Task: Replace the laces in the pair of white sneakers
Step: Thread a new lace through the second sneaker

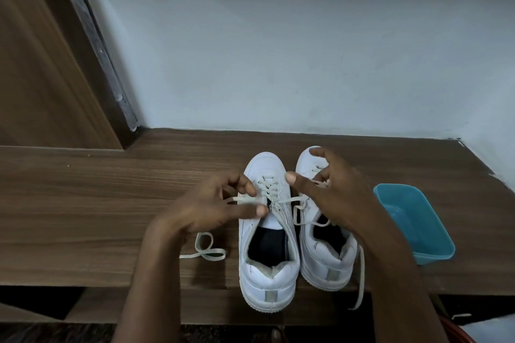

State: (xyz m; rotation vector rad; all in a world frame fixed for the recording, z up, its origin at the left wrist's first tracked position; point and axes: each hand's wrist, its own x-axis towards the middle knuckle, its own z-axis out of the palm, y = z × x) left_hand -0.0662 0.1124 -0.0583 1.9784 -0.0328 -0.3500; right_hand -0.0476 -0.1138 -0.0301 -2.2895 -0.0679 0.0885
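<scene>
- Pale wall (278,50) rose behind a wooden shelf (111,198), on which the pair stood side by side, toes to the wall and heels at the near edge.
- Between the two hands sat the left sneaker (267,267); its long axis ran straight away from the person, and its eyelet rows lay just beside the fingertips of both hands.
- Nearer to those eyelets was the left hand (206,206): it pinched the lace (237,199) between thumb and fingers, close to the top crossings, while the lace's free end lay looped on the shelf below the wrist.
- Over the right sneaker (323,253) hovered the right hand (337,195), thumb stretched toward the left sneaker and fingers half curled; whether it gripped any lace could not be told.
- My judgement: unlacing the left sneaker was under way, and the pull should run outward to the left.
- At the far right stood a blue tub (434,253), well apart from the work.
</scene>
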